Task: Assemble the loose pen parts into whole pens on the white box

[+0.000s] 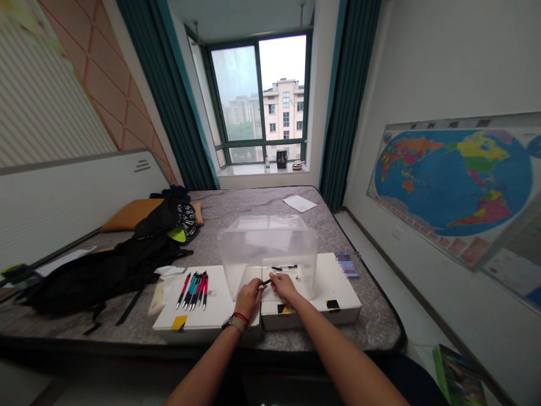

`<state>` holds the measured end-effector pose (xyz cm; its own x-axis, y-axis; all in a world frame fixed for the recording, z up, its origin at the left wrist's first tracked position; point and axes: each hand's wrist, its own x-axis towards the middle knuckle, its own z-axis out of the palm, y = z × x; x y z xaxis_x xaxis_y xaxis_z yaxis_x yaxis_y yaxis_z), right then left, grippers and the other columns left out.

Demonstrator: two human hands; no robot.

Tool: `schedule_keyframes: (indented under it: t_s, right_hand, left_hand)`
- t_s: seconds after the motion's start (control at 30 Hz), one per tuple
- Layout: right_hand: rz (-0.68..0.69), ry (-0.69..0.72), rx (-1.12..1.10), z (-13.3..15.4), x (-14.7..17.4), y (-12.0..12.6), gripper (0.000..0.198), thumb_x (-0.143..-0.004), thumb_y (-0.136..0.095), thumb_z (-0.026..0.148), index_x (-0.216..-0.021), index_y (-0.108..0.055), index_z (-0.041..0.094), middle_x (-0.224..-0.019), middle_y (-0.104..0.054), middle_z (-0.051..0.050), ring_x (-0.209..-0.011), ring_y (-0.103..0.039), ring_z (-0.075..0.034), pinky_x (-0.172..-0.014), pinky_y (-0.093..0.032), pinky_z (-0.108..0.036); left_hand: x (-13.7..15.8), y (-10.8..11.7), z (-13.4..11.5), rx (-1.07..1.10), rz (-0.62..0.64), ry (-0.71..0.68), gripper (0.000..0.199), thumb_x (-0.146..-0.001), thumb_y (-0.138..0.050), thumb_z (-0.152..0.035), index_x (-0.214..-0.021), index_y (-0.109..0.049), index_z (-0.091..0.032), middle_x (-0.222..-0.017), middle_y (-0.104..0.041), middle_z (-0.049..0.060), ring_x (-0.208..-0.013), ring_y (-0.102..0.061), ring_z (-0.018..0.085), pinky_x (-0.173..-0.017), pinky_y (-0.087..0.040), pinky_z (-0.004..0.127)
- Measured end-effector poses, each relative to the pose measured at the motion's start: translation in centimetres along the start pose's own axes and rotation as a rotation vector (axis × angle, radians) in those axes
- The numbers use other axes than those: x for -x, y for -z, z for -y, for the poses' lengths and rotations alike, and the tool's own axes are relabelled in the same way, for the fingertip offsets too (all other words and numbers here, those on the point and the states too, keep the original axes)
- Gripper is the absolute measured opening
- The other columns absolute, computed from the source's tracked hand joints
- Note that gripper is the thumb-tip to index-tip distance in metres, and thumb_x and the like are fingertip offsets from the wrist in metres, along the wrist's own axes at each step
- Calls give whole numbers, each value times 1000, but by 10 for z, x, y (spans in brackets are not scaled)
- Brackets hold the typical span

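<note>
Head view: a black pen (266, 282) is pinched by left hand (248, 298) and right hand (284, 286), bin (267, 248) at 12 o'clock.

Soft, overcast daylight enters through the window (264, 98) at the far end, leaving the room evenly but dimly lit with faint shadows, while wide-angle distortion bends the walls at the edges and a small patch is pixelated.

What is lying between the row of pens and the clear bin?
Only bare white box top lies between the pens and the bin, in the head view.
</note>
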<state>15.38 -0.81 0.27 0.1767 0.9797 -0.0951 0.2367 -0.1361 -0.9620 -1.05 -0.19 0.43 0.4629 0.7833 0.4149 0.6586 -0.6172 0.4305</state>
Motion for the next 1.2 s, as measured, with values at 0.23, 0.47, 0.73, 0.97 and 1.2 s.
schedule_keyframes:
  t_s: [0.23,0.47,0.73,0.97,1.2]
  right_hand:
    - [130,-75,-66,2,1,2,46,-87,-42,51,-59,-53,16,-46,-46,4,-37,-35,-7,-42,-25,-21]
    - [191,-113,-173,5,5,2,45,-87,-39,52,-60,-49,17,-45,-42,5,-35,-30,-7,-38,-21,-21]
    - [174,-68,-125,3,5,0,44,-88,-38,50,-61,-48,17,-46,-41,5,-36,-30,-7,-38,-20,-20]
    - [186,-105,-119,3,4,0,46,-87,-38,52,-59,-50,17,-45,-41,4,-35,-30,-7,-36,-21,-20]
    - [221,-136,-162,3,2,0,43,-87,-39,49,-63,-52,15,-47,-45,4,-34,-31,-6,-35,-19,-20]
  left_hand:
    - [1,4,-6,31,-24,10,25,-93,-38,-38,-99,-55,-22,-88,-66,4,-79,-62,18,-70,-44,28]
    - [1,8,-12,-12,-8,32,31,-95,-31,-41,-88,-55,-22,-78,-63,3,-73,-60,17,-65,-40,26]
    - [2,5,-7,-26,-7,15,34,-95,-29,-40,-80,-53,-21,-72,-61,3,-70,-59,17,-63,-38,26]
    - [2,6,-6,-4,-20,35,31,-94,-33,-42,-86,-55,-21,-74,-64,4,-72,-60,19,-63,-39,27]
    - [3,9,-7,81,-30,40,27,-93,-36,-40,-100,-55,-22,-89,-66,5,-80,-62,19,-71,-43,28]
